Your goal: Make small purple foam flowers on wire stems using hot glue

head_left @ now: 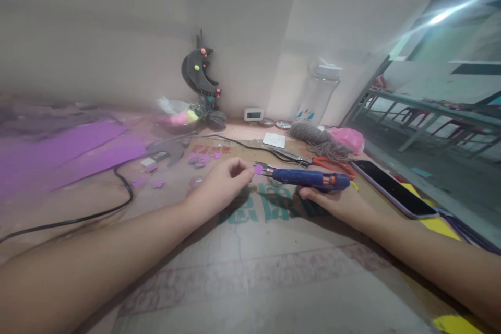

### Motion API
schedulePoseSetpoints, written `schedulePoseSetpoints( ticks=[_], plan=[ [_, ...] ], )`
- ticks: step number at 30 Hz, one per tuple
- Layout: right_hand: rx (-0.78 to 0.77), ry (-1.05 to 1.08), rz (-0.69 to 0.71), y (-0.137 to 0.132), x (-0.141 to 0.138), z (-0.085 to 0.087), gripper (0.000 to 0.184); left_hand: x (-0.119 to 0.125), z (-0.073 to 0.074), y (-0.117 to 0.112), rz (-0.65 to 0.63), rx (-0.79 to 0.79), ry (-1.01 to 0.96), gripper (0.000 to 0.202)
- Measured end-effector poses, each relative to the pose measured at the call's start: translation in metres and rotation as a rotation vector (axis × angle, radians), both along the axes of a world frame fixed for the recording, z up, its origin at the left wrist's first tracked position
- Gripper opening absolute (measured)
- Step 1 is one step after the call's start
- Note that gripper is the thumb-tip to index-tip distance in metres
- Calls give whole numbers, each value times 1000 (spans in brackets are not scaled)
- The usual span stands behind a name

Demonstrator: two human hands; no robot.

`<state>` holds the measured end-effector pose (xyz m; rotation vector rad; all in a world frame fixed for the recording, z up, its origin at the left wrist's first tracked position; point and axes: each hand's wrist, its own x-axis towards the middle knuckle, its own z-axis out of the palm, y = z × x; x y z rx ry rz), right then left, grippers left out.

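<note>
Pinched in the fingertips of my left hand (230,177) is a small purple foam or paper cutout (258,169). My right hand (332,199) is wrapped round a blue hot glue gun (299,177), held level with its metal nozzle pointing left. The nozzle's end is at the cutout; whether they touch I cannot tell. Several purple flower cutouts (203,158) lie on the cardboard beyond my left hand. To the left of it are two loose purple scraps (158,183).
Purple sheets (102,141) cover the left side. Orange-handled scissors (332,163), grey yarn (313,138), a phone (393,188) and a clear bottle (318,94) stand or lie behind and right. A black cord (97,216) crosses the left; a dark crescent ornament (195,73) is against the wall.
</note>
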<state>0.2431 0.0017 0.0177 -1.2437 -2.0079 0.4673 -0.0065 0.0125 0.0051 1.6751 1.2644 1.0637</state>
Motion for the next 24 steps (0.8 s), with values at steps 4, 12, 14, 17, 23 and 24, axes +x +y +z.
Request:
schedulePoseSetpoints(
  ticks=[4, 12, 14, 17, 23, 24],
  plan=[
    [13, -37, 14, -1, -2, 3, 22, 0, 0, -1, -23, -11, -8, 21],
    [38, -45, 39, 0, -6, 5, 17, 0, 1, -1, -28, -35, -2, 23],
    [52, -50, 31, 0, -5, 4, 16, -1, 1, -1, -24, -42, 1, 23],
    [54, -54, 27, 0, -5, 2, 16, -1, 0, 1, -37, -42, -10, 23],
    [24, -36, 23, 0, -6, 2, 15, -2, -6, 3, -47, -34, -6, 25],
    [19, -37, 27, 0, -6, 3, 15, -2, -6, 3, -44, -37, -1, 25]
  ],
)
